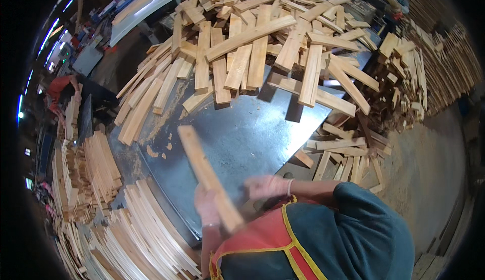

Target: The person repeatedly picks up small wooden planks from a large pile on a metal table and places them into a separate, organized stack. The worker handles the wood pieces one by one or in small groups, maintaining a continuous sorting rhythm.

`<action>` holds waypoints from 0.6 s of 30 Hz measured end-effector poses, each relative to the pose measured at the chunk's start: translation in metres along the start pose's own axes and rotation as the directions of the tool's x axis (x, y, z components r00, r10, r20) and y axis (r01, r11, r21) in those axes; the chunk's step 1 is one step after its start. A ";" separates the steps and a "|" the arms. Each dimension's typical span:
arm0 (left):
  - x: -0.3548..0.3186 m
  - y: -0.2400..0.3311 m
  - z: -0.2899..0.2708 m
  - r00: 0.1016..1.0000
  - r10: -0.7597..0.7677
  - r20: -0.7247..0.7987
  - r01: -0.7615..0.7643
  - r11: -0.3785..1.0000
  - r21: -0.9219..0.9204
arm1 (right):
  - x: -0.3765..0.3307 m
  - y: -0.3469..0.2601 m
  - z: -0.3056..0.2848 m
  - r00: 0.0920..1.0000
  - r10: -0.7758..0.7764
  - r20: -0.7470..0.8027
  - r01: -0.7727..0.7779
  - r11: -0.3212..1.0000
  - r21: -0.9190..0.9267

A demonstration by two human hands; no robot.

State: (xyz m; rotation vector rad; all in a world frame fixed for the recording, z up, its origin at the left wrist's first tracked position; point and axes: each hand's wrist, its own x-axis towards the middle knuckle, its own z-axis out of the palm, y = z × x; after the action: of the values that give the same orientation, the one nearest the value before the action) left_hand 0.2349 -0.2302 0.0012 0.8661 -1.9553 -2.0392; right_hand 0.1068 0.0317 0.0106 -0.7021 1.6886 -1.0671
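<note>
My left hand grips the near end of a long pale wooden slat, which slants up and to the left over a dark metal table. The slat is blurred by motion. My right hand is also blurred, just right of the slat and low over the table's near edge; I cannot tell whether it holds anything. A big heap of similar wooden slats covers the far half of the table.
Stacked slats lie in rows at lower left, more piles beyond them. Loose offcuts litter the sawdust floor at right. Another person in red works at far left. Long rows of slats line the right.
</note>
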 end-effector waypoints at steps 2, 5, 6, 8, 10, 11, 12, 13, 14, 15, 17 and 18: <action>-0.043 0.034 -0.027 0.977 0.073 -0.200 -0.035 0.981 0.190 | -0.029 -0.033 -0.044 0.897 -0.039 -0.440 -0.046 0.983 -0.180; -0.086 -0.032 -0.134 0.906 0.167 -0.390 0.096 0.814 0.573 | -0.067 -0.023 -0.124 0.403 0.029 -0.915 0.149 0.984 0.097; -0.086 -0.050 -0.167 0.901 0.192 -0.390 0.192 0.629 0.754 | -0.069 0.037 -0.174 0.185 0.013 -0.983 0.314 0.947 0.071; -0.099 -0.034 -0.182 0.871 0.234 -0.432 0.446 -0.006 0.895 | -0.091 0.061 -0.234 -0.079 0.054 -0.995 0.166 0.985 0.040; -0.101 -0.013 -0.172 0.762 0.270 -0.588 0.625 -0.068 0.778 | -0.105 0.085 -0.291 -0.218 0.155 -0.963 0.134 0.983 0.128; -0.096 -0.006 -0.167 0.772 0.229 -0.593 0.616 -0.040 0.787 | -0.105 0.095 -0.316 -0.235 0.218 -0.947 0.143 0.972 0.188; -0.103 0.003 -0.167 0.764 0.186 -0.618 0.634 -0.032 0.773 | -0.099 0.061 -0.319 -0.159 0.200 -0.967 -0.298 0.924 0.240; -0.096 0.009 -0.163 0.778 0.137 -0.612 0.620 -0.020 0.784 | -0.109 0.012 -0.327 0.054 0.269 -0.961 -0.645 0.744 0.172; -0.086 -0.010 -0.166 0.849 0.211 -0.484 0.506 -0.069 0.860 | -0.108 0.013 -0.344 0.197 0.253 -0.947 -0.720 0.693 0.035; -0.071 -0.010 -0.151 0.893 0.198 -0.405 0.414 -0.007 0.910 | -0.111 0.010 -0.363 0.328 0.237 -0.914 -0.767 0.632 -0.112; -0.054 0.000 -0.105 0.951 0.171 -0.256 0.243 0.092 0.966 | -0.095 -0.019 -0.385 0.222 0.028 -0.975 -0.745 0.650 -0.151; -0.044 -0.002 -0.085 0.962 0.225 -0.156 0.134 0.112 0.985 | -0.083 -0.045 -0.386 0.185 0.003 -0.983 -0.728 0.672 -0.135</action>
State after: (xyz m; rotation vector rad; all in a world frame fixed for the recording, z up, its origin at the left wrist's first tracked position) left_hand 0.3160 -0.2794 0.0147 1.1049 -2.9735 -0.0738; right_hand -0.2264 0.2072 0.1379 0.2593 3.1738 -0.4325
